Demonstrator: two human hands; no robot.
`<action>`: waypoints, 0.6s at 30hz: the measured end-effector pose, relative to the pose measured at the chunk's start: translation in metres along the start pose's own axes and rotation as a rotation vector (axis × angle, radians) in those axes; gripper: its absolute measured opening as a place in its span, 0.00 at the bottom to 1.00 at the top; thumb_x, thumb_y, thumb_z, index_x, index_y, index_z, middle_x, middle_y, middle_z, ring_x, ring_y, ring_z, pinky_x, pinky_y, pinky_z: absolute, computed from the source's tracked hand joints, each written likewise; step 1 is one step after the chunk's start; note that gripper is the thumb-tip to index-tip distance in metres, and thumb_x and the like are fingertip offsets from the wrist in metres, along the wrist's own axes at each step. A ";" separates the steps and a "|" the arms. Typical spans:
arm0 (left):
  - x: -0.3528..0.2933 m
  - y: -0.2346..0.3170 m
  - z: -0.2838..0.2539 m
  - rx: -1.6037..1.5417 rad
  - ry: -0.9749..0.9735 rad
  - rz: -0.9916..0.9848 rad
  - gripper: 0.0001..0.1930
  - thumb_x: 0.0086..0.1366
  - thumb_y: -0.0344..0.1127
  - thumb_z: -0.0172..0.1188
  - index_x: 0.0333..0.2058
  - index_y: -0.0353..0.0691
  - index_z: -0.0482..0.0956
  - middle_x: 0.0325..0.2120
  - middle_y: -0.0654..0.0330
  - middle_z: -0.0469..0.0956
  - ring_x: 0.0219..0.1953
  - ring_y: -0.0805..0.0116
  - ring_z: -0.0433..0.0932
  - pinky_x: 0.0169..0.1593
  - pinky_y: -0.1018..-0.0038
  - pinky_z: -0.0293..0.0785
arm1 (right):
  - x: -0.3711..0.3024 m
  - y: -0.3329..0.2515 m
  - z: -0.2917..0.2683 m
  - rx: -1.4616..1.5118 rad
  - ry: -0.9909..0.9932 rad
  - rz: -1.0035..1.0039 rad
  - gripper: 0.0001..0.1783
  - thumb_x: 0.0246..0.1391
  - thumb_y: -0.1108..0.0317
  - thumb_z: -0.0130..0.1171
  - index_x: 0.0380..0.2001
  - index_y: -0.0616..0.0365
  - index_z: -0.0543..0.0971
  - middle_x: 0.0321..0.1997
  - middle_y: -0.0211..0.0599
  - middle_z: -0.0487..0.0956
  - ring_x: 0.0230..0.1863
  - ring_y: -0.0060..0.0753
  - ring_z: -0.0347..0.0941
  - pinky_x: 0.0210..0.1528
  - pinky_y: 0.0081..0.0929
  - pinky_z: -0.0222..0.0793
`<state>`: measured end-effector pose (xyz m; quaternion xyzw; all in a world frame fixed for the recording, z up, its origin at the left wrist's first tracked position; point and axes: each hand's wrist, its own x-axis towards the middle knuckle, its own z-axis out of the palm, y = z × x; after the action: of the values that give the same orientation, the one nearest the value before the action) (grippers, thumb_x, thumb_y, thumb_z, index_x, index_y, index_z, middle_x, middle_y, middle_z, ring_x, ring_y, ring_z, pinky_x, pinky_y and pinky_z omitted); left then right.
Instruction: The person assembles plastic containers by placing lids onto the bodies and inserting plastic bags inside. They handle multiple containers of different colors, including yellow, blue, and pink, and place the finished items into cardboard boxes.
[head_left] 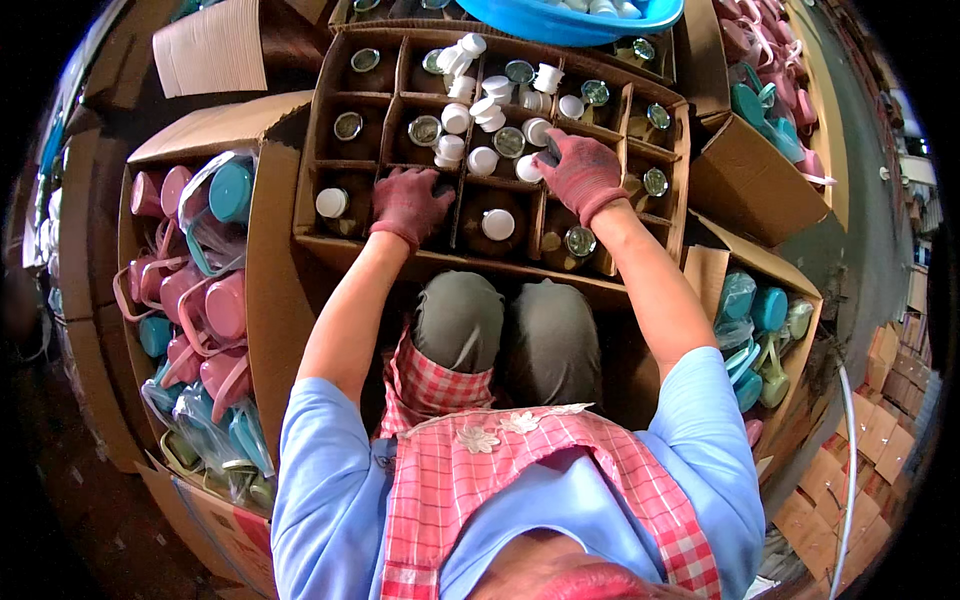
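Observation:
In front of my knees stands a cardboard box (470,256) with dividers, its cells holding round silvery glass mouths (424,130). White plastic stoppers (487,115) lie loosely heaped over the middle cells, and a white stopper (331,203) tops a cell at the near left. My left hand (411,205), in a dark red glove, is closed over a near cell; its fingertips and whatever they grip are hidden. My right hand (582,172), gloved alike, curls its fingers at a white stopper (529,168) over a middle-right cell.
A blue basin (575,25) of white stoppers stands behind the box. Cartons of pink, teal and green handled plastic parts flank me: a left carton (275,230), a near-right carton (707,275) and a far-right carton (765,185). A pale hose (850,470) runs along the floor at right.

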<state>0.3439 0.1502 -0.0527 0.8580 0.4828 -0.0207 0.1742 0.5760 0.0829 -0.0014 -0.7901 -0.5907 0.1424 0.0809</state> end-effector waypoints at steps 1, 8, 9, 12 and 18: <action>-0.001 0.000 0.000 -0.016 -0.006 0.011 0.21 0.51 0.51 0.61 0.40 0.45 0.78 0.37 0.55 0.78 0.42 0.56 0.75 0.45 0.63 0.71 | 0.004 0.001 0.002 0.001 0.064 -0.005 0.17 0.45 0.52 0.59 0.37 0.47 0.76 0.31 0.44 0.78 0.35 0.50 0.74 0.36 0.41 0.70; 0.018 0.060 -0.031 -0.173 0.152 0.271 0.20 0.50 0.46 0.63 0.40 0.46 0.76 0.38 0.57 0.76 0.38 0.55 0.77 0.38 0.64 0.75 | 0.035 0.003 0.025 -0.215 0.032 -0.086 0.21 0.46 0.52 0.58 0.41 0.52 0.74 0.39 0.46 0.75 0.40 0.50 0.73 0.40 0.43 0.70; 0.028 0.068 -0.029 -0.014 0.021 0.224 0.19 0.51 0.46 0.60 0.41 0.46 0.74 0.37 0.56 0.76 0.38 0.54 0.77 0.39 0.62 0.75 | 0.040 0.010 0.028 -0.213 0.066 -0.117 0.21 0.46 0.52 0.58 0.40 0.52 0.74 0.39 0.46 0.75 0.40 0.50 0.73 0.40 0.42 0.70; 0.038 0.077 -0.030 0.063 -0.143 0.124 0.19 0.52 0.44 0.58 0.42 0.44 0.73 0.41 0.52 0.74 0.40 0.54 0.77 0.40 0.59 0.74 | 0.034 0.025 0.009 -0.052 0.121 -0.057 0.20 0.43 0.58 0.62 0.41 0.53 0.75 0.40 0.45 0.74 0.39 0.50 0.73 0.40 0.41 0.70; 0.044 0.066 -0.025 -0.130 -0.096 -0.040 0.24 0.46 0.44 0.63 0.43 0.43 0.73 0.44 0.46 0.72 0.42 0.50 0.76 0.44 0.61 0.73 | 0.008 0.035 0.013 -0.127 0.202 -0.169 0.25 0.45 0.54 0.60 0.48 0.46 0.71 0.46 0.45 0.72 0.42 0.49 0.73 0.41 0.41 0.70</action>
<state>0.4189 0.1636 -0.0197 0.8329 0.4915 -0.0338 0.2520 0.6061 0.0795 -0.0252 -0.7512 -0.6520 0.0173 0.1013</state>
